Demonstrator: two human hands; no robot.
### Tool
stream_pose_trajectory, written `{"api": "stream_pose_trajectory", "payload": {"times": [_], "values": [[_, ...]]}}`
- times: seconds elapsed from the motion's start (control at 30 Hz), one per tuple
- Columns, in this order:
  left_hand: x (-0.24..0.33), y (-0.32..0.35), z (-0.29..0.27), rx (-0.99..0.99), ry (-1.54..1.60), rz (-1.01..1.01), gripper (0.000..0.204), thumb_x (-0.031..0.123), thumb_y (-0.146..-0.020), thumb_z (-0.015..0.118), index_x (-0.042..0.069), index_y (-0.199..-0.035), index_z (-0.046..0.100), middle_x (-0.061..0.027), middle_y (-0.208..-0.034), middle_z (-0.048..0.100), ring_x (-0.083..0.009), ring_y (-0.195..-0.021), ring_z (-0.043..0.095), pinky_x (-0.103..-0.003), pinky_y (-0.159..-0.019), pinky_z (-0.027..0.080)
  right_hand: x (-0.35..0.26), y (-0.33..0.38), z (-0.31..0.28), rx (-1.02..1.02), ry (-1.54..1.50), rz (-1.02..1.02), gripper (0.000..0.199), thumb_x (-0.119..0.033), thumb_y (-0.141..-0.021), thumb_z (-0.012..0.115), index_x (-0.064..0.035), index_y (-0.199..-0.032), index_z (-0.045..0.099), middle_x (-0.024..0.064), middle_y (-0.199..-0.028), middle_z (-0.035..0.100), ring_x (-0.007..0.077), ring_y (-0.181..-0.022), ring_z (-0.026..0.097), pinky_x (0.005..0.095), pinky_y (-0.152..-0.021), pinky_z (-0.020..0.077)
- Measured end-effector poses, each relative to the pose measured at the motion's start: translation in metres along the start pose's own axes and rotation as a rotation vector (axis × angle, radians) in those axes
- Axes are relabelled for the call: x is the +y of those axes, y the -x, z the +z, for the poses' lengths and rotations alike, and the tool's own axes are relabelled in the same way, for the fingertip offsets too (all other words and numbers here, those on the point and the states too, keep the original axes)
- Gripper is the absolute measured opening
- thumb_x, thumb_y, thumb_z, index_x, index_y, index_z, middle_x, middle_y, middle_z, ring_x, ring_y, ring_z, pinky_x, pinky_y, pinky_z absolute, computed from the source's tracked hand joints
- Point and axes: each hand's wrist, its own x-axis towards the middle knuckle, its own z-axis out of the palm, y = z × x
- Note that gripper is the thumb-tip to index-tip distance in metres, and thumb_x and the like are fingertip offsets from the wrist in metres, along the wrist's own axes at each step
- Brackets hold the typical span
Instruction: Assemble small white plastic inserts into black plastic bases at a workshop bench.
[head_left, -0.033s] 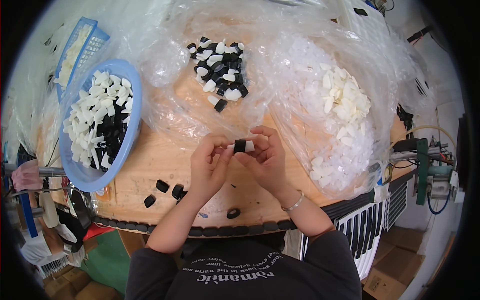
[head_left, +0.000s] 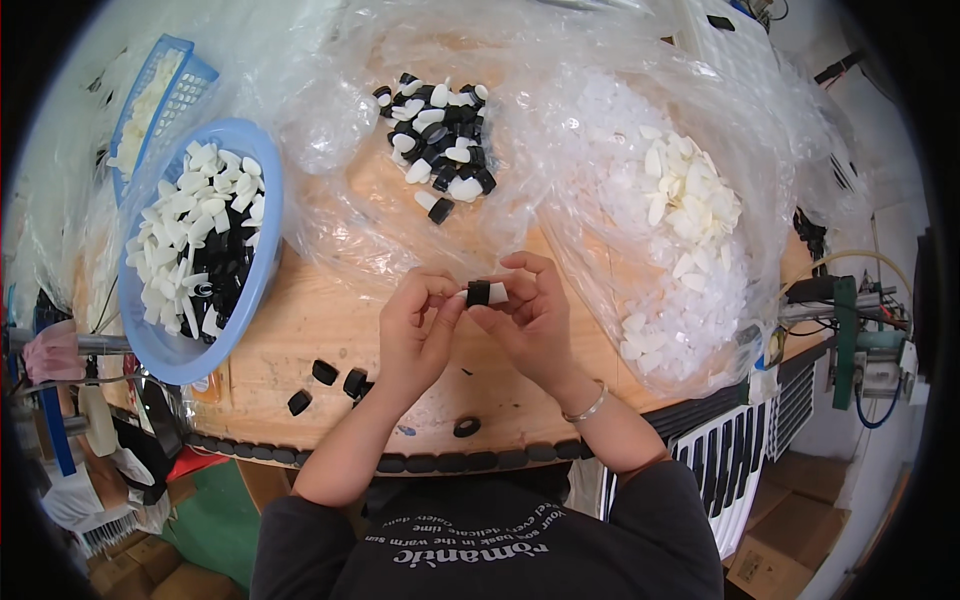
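Note:
My left hand point(head_left: 418, 335) and my right hand point(head_left: 532, 318) meet over the round wooden table point(head_left: 310, 325). Together they pinch a small black cap with a white plug point(head_left: 484, 293) between the fingertips. Both hands grip this one piece, and the white part sticks out on each side of the black part. A pile of black and white pieces point(head_left: 442, 140) lies on clear plastic just beyond the hands. Three loose black caps point(head_left: 340, 380) and a black ring point(head_left: 466, 427) lie on the wood near my left wrist.
A blue bowl point(head_left: 262, 262) of white and black pieces stands at the left. Behind it is a blue basket point(head_left: 165, 85). A clear plastic bag with white pieces point(head_left: 690, 205) is at the right. Machine parts and hoses point(head_left: 850, 330) stand past the table's right edge.

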Motion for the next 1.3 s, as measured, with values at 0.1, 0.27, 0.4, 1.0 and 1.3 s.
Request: {"api": "stream_pose_trajectory", "payload": {"times": [0.1,0.27,0.4,1.0,1.3], "values": [[-0.004,-0.001,-0.006,0.007,-0.080,0.057,0.006,-0.002,-0.092,0.051,0.000,-0.097,0.053,-0.0070,-0.095,0.056,-0.0114,-0.079,0.054,-0.022,-0.074,0.044,-0.002,0.000,-0.002,-0.033,0.121,-0.050,0.052,0.004,-0.081,0.068,-0.0046,-0.120,0.035,0.0109,-0.104,0.065,0.0132,-0.091,0.065,0.0245,-0.080,0.0518],[0.000,-0.004,-0.003,0.005,0.100,-0.058,0.008,-0.002,-0.092,0.052,0.001,-0.100,0.054,-0.0041,-0.095,0.056,-0.0080,-0.082,0.050,-0.020,-0.077,0.041,-0.005,0.000,-0.007,-0.017,0.270,-0.122,0.049,0.004,-0.080,0.070,-0.0046,-0.116,0.039,0.0079,-0.102,0.064,0.0128,-0.087,0.065,0.0235,-0.076,0.0517],[-0.001,-0.002,-0.002,-0.038,0.060,-0.081,0.013,-0.001,-0.093,0.051,0.000,-0.106,0.055,-0.0040,-0.098,0.056,-0.0073,-0.084,0.050,-0.020,-0.078,0.041,-0.021,-0.002,-0.009,0.006,0.615,-0.292,0.031,0.001,-0.077,0.074,-0.0044,-0.097,0.051,0.0089,-0.096,0.068,0.0147,-0.078,0.066,0.0239,-0.067,0.0519],[-0.008,0.006,0.007,0.017,0.224,-0.138,0.007,-0.002,-0.093,0.054,0.000,-0.099,0.057,-0.0017,-0.096,0.060,-0.0044,-0.084,0.056,-0.015,-0.073,0.042,-0.028,0.003,-0.007,0.012,0.659,-0.537,0.022,0.002,-0.072,0.075,-0.0034,-0.089,0.061,0.0127,-0.090,0.068,0.0228,-0.074,0.068,0.0286,-0.065,0.0545],[0.002,-0.003,0.007,0.010,-0.186,0.231,0.015,-0.005,-0.085,0.059,-0.002,-0.099,0.060,-0.0121,-0.093,0.063,-0.0219,-0.093,0.059,-0.030,-0.085,0.046,-0.029,0.000,-0.011,-0.067,0.759,-0.658,0.020,0.003,-0.073,0.073,-0.0032,-0.090,0.064,0.0107,-0.096,0.067,0.0238,-0.078,0.067,0.0295,-0.064,0.0552]]}}
